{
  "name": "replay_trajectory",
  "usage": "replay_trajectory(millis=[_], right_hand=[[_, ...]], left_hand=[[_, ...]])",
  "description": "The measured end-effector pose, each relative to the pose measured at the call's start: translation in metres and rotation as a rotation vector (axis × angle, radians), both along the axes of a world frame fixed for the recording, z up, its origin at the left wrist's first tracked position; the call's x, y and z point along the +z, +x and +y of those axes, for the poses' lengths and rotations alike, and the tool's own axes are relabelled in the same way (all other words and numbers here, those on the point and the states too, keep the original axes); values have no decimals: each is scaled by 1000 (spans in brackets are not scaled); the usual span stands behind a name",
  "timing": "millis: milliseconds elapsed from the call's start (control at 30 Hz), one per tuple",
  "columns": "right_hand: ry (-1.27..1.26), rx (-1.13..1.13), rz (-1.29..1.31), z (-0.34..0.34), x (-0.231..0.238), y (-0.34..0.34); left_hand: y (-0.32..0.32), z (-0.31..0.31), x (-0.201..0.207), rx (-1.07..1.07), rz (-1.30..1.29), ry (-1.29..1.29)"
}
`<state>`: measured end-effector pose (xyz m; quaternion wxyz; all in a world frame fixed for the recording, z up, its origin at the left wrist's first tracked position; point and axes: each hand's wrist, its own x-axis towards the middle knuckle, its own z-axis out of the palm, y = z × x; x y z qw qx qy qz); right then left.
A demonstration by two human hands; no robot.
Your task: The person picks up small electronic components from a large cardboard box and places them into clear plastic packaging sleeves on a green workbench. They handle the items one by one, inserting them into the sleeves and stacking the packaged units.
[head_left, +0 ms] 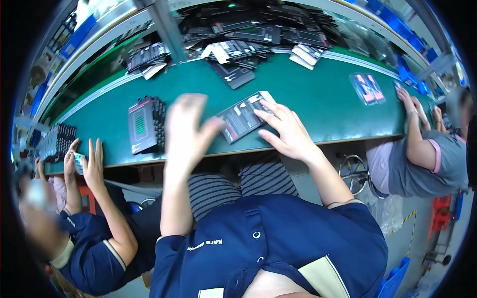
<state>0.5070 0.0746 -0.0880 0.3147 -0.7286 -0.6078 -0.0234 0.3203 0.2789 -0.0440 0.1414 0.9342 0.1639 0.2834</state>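
A flat black printed box (pixel 244 115) with a white end lies aslant on the green bench in front of me. My right hand (pixel 284 125) is over its right end, fingers spread, the fingertips at the box without gripping it. My left hand (pixel 188 130), blurred by motion, is raised between that box and a stack of similar black boxes (pixel 144 126); its thumb stands apart from the fingers and I see nothing in it. The thumb comes close to the left end of the box.
A heap of black boxes (pixel 253 32) fills the far side, some with white flaps. Clear packs with pink pieces (pixel 367 89) lie to the right. Co-workers sit on both sides; the left one (pixel 89 171) holds a small item. More boxes (pixel 57 142) stand at far left.
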Motion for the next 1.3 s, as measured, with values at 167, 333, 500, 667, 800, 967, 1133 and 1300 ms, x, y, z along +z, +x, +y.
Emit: replay_trajectory(millis=[167, 333, 500, 667, 800, 967, 1133, 1300], right_hand=[[178, -639, -425, -51, -5, 151], [-191, -974, -419, -126, -35, 211], [1, -639, -390, -70, 1, 66], [97, -505, 107, -45, -6, 33], [-87, -13, 226, -42, 16, 33], [-12, 256, 496, -14, 9, 7], [528, 180, 989, 15, 40, -25], [517, 303, 1635, 46, 55, -35]], left_hand=[[25, -49, -26, -314, 310, 15], [24, -45, -11, -255, 364, 18], [45, -47, -20, -300, 201, -46], [47, -37, -15, -304, 269, -118], [43, -29, -16, -326, 251, -169], [48, -26, -26, -424, 128, -95], [51, -42, -5, -191, -254, -294], [60, -62, -29, -199, -764, -592]])
